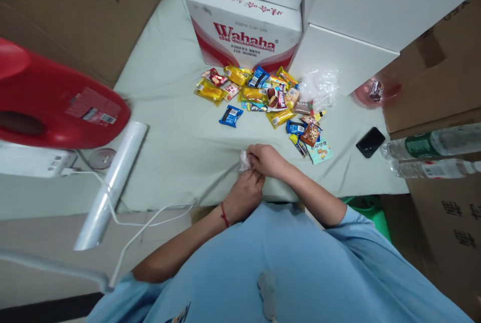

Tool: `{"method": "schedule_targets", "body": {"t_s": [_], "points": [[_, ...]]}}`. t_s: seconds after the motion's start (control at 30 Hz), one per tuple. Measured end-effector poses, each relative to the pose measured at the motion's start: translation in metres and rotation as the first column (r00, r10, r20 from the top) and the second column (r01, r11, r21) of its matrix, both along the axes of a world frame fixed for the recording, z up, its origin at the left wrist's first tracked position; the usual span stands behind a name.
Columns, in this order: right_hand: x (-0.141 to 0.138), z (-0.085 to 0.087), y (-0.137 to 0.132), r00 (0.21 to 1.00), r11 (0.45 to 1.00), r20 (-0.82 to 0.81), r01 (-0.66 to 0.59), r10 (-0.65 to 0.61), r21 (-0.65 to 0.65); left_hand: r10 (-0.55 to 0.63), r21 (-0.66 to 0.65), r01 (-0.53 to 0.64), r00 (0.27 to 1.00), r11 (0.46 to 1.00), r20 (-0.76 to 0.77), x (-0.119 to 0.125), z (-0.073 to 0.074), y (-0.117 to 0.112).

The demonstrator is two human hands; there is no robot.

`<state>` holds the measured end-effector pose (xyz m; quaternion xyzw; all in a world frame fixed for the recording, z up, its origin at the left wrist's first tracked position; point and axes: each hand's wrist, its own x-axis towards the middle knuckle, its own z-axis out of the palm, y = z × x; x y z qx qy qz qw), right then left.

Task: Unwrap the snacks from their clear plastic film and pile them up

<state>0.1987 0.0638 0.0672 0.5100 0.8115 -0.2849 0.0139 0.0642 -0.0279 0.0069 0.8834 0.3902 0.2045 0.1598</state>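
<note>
1. Left hand (243, 195) and right hand (266, 160) meet at the near desk (180, 147) edge; both grips pinch a small clear wrapper (244, 161), held between them.
2. Snack packets (270, 102) heaped beyond, print too small to read.
3. White-red carton (243, 27) reads "Wahaha", "purified water for drinking".
4. Black phone (370, 142) lies right, beside two water bottles (432, 155).

Glossy plastic snack packets (276, 100) (foil-like sheen) on matt cloth (180, 132).
</note>
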Motion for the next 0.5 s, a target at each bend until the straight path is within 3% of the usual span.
{"method": "schedule_targets", "body": {"t_s": [0.13, 0.23, 0.37, 0.43, 0.5], "points": [[0.007, -0.008, -0.021, 0.995, 0.994, -0.093, -0.015, 0.025, 0.108, -0.114, 0.062, 0.105, 0.979, 0.993, 0.170, -0.031, 0.023, -0.005], [0.001, -0.019, -0.038, 0.996, 0.975, -0.052, -0.062, 0.075, 0.213, -0.086, 0.020, 0.084, 0.966, 0.996, 0.243, -0.051, 0.032, -0.009], [-0.006, -0.031, -0.038, 0.995, 0.956, 0.087, -0.073, 0.051, 0.284, 0.180, -0.124, -0.148, 0.932, 0.981, 0.314, -0.068, 0.027, -0.016], [0.000, -0.028, -0.032, 0.999, 0.956, 0.048, -0.012, -0.002, 0.292, 0.363, -0.240, -0.291, 0.862, 0.926, 0.355, -0.070, 0.022, -0.017], [0.012, -0.019, -0.024, 0.990, 0.953, -0.120, 0.107, -0.075, 0.283, 0.538, -0.406, -0.384, 0.745, 0.829, 0.395, -0.068, 0.017, -0.014]]}}
